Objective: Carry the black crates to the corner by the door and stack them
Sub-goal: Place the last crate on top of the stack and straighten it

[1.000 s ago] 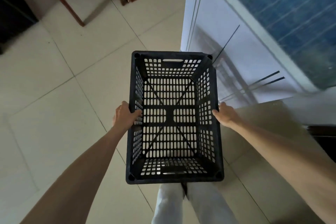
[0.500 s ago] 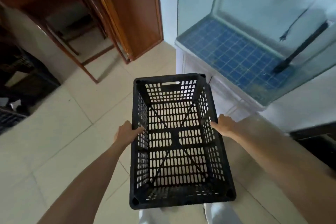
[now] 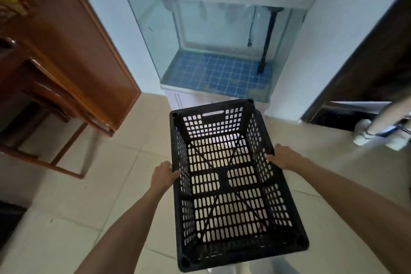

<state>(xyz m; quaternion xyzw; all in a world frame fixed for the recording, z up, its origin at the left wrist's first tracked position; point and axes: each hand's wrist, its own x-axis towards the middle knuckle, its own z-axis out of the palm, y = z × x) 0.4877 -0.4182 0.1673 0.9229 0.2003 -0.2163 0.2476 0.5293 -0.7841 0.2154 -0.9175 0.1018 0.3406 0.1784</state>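
I hold one empty black crate (image 3: 224, 176) with perforated walls and floor in front of me, above the tiled floor, open side up. My left hand (image 3: 163, 176) grips its left rim and my right hand (image 3: 283, 158) grips its right rim. The crate's far end points toward a glass tank. No other black crate can be made out in view.
An empty glass aquarium (image 3: 218, 46) with a blue tiled bottom stands on a white cabinet straight ahead against the wall. Wooden furniture (image 3: 66, 55) fills the left. A dark doorway (image 3: 367, 69) opens at right, where another person's leg and white shoe (image 3: 364, 131) stand.
My view has lifted from the floor to the wall ahead. The aquarium now shows in full, and the doorway and a person's foot have come into sight. Both hands keep their grip.
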